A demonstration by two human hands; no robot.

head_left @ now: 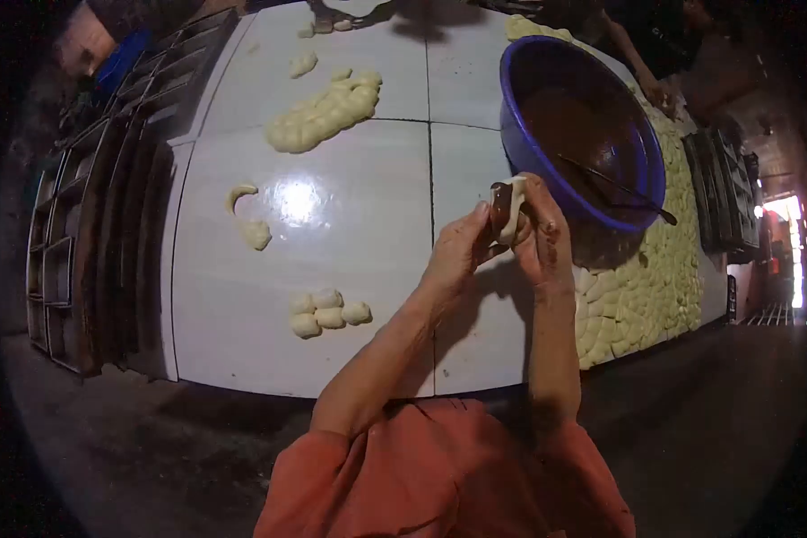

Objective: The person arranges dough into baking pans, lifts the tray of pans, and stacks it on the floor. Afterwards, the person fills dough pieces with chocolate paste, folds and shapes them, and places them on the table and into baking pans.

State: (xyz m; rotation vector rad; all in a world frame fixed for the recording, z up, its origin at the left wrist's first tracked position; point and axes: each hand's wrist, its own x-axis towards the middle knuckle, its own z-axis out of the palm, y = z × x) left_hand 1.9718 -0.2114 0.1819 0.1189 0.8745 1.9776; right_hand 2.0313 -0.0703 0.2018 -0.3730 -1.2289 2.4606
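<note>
In front of the purple tub (652, 166), my two hands meet over the table. My left hand (460, 247) pinches one side of a pale dough piece (515, 212), and my right hand (547, 235) closes around its other side. Glossy brown filling (500, 206) shows on the dough, and brown smears mark my right hand. Brown paste (574, 112) lies inside the tub, with a dark stick-like utensil (614, 184) resting across its near rim. To the left of my forearms sits a small group of dough balls (329, 316).
Flattened dough pieces (632, 309) cover the table's right side. A heap of dough balls (325, 117) and a curved dough strip (236, 197) lie on the white tabletop (359, 206). Wooden trays (81, 224) stand at left, dark trays (722, 188) at right. Another person's hand (659, 94) is beyond the tub.
</note>
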